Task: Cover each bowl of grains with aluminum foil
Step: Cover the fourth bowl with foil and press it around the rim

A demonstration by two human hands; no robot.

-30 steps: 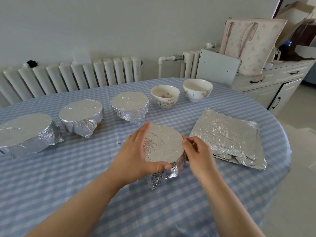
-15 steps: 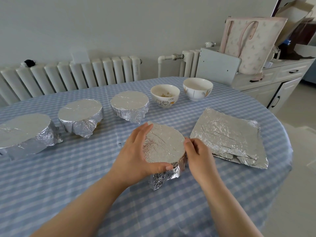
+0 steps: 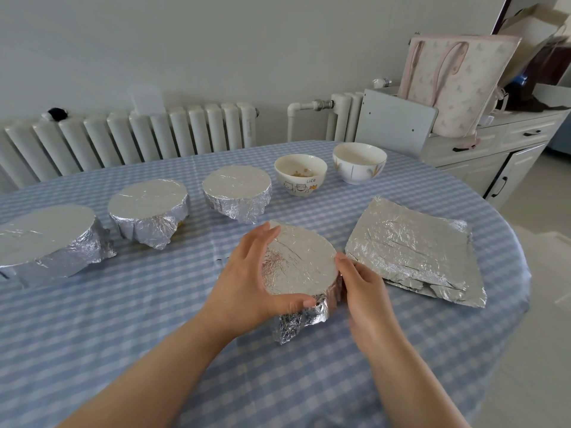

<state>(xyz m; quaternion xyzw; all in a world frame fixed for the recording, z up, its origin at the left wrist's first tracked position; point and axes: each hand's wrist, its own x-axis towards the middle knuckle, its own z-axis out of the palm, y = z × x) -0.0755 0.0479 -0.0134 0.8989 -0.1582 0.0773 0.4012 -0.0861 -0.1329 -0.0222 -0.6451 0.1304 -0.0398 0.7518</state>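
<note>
A bowl wrapped in aluminum foil (image 3: 301, 267) stands on the blue checked table (image 3: 123, 319) in front of me. My left hand (image 3: 244, 282) cups its left side, thumb along the near rim. My right hand (image 3: 363, 285) presses the foil against the bowl's right wall with bent fingers. Three more foil-covered bowls sit behind in a row: a large one (image 3: 46, 239), a middle one (image 3: 148, 208) and a third (image 3: 238, 189). Two uncovered bowls stand at the back: a cat-print bowl (image 3: 300, 177) with some grains and a white bowl (image 3: 359, 162). Flat foil sheets (image 3: 414, 251) lie to the right.
A white radiator (image 3: 154, 137) runs along the wall behind the table. At the right stand a white cabinet (image 3: 500, 149) with a pink tote bag (image 3: 457, 84) on it and a grey board (image 3: 398, 122) leaning beside it. The table's rounded edge falls away at the right.
My right hand has slid a little down and toward me along the bowl's right side. My left hand keeps its hold on the bowl.
</note>
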